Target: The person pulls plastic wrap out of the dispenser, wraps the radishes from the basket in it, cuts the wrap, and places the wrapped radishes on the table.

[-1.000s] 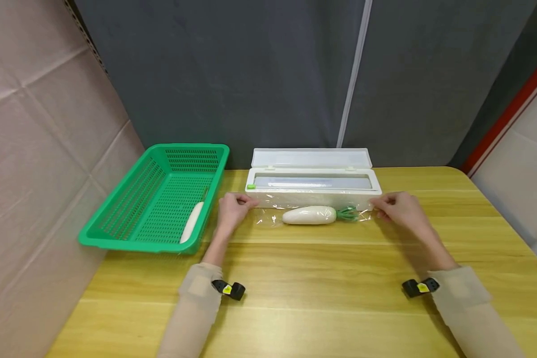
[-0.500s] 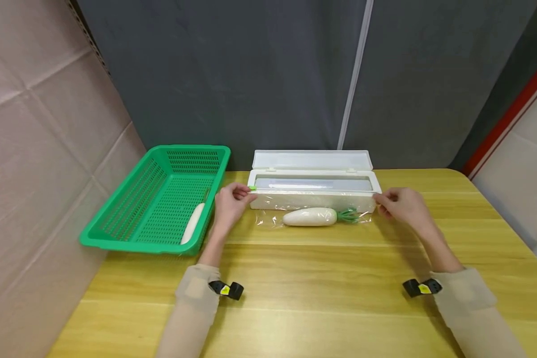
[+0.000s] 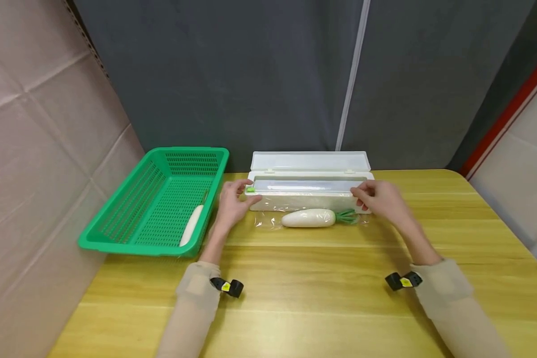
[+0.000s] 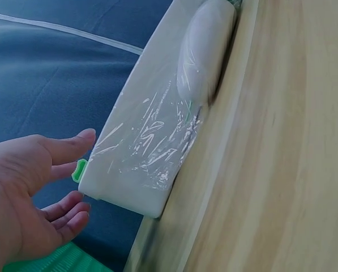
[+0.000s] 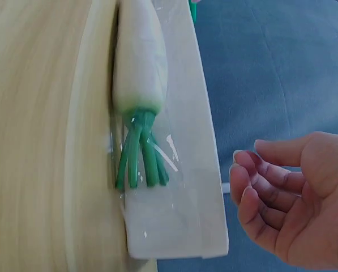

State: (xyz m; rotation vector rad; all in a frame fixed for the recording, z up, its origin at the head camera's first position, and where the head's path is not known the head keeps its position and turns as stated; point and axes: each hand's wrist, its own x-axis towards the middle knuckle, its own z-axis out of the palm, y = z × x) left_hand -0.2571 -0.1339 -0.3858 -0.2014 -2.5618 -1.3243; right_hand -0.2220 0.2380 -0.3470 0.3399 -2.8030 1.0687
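Note:
A white radish with green stems lies under clear cling film at the front of a long white cling film box, whose lid stands raised. My left hand is at the box's left end, thumb and fingers apart around a small green slider; its index finger lies by the slider, contact unclear. My right hand hovers at the right part of the box's front edge. In the right wrist view its fingers are loosely curled, with nothing between them and the box edge just beyond.
A green basket stands left of my left hand, with another white radish inside. The wooden table extends in front of the box. A dark grey curtain hangs right behind it, and a pale wall covering rises on the left.
My right hand has left the film at the box's right end and moved left over its front edge. My left hand has left the film's left corner and spread around the green slider.

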